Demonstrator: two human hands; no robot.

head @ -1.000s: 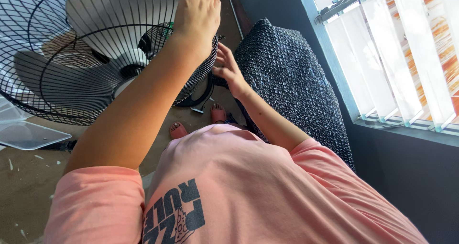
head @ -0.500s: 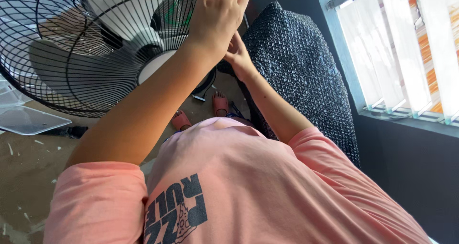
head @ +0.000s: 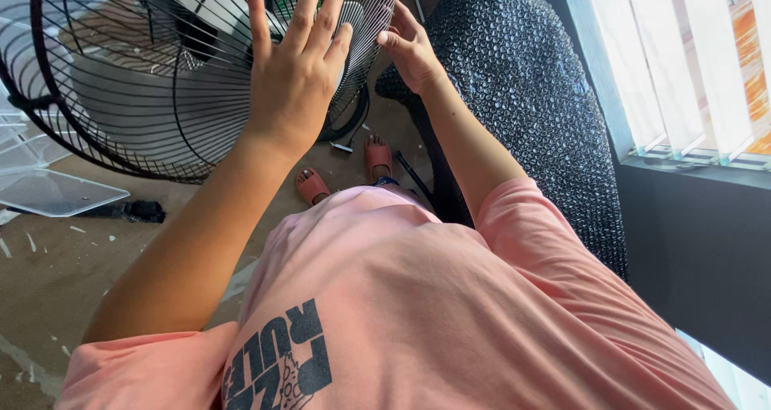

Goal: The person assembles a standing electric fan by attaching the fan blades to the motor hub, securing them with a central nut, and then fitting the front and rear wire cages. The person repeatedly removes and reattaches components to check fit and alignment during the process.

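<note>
A big fan with a black wire grille and grey blades behind it stands in front of me. My left hand is raised flat against the grille's right part, fingers spread, holding nothing. To its right, my right hand pinches the grille's outer rim between thumb and fingertips. Both forearms reach up from my pink shirt.
A tall object wrapped in black bubble sheet stands right of the fan, beside a window with vertical blinds. On the brown floor lie a clear plastic panel, a small black tool and a cable. My sandalled feet are below.
My left hand has come off its resting spot on the grille and spread its fingers. My right hand stays at the rim. The view has tilted slightly.
</note>
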